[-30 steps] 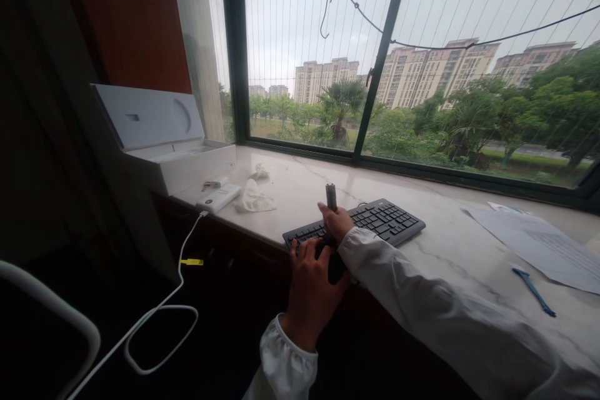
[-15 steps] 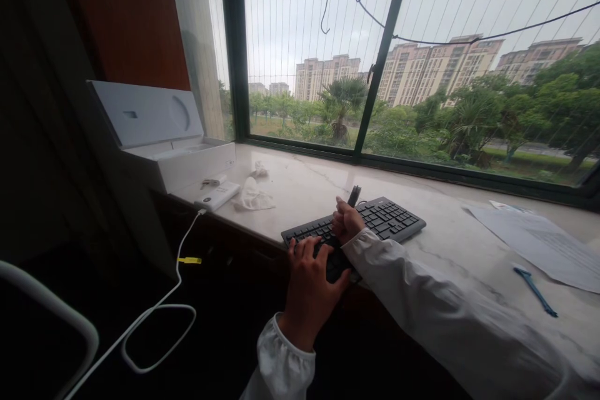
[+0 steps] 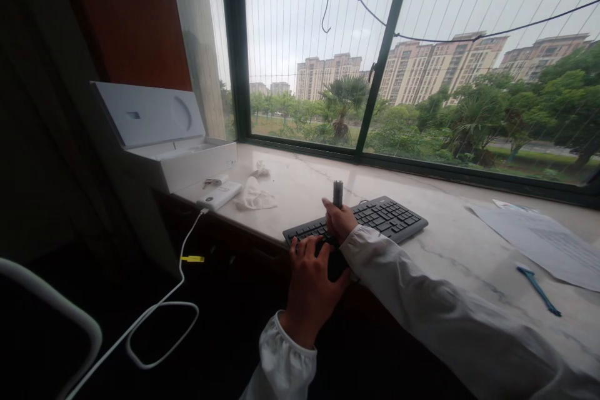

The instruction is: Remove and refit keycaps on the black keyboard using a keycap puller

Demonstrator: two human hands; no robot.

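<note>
A black keyboard [image 3: 390, 220] lies at an angle by the near edge of the pale marble-look sill. My left hand [image 3: 315, 275] grips its near left end, fingers spread over the keys and thumb by the front edge. Closed in a fist over the keyboard's left half, my right hand [image 3: 339, 222] holds a dark stick-like tool [image 3: 338, 192]. The tool's blunt end points up above the thumb. Its lower end is hidden by the hand, so its kind cannot be made out.
An open white box [image 3: 197, 161] stands at the left, with a white power bank [image 3: 219, 196] and cable [image 3: 182, 244] before it. Crumpled white tissue [image 3: 257, 195] lies nearby. Paper sheets [image 3: 539, 244] and a blue strip-like object [image 3: 539, 291] are right. The window [image 3: 300, 149] borders the sill.
My right hand has shifted slightly left over the keyboard, and the tool has gone from leaning right to nearly upright. My left hand stays on the keyboard.
</note>
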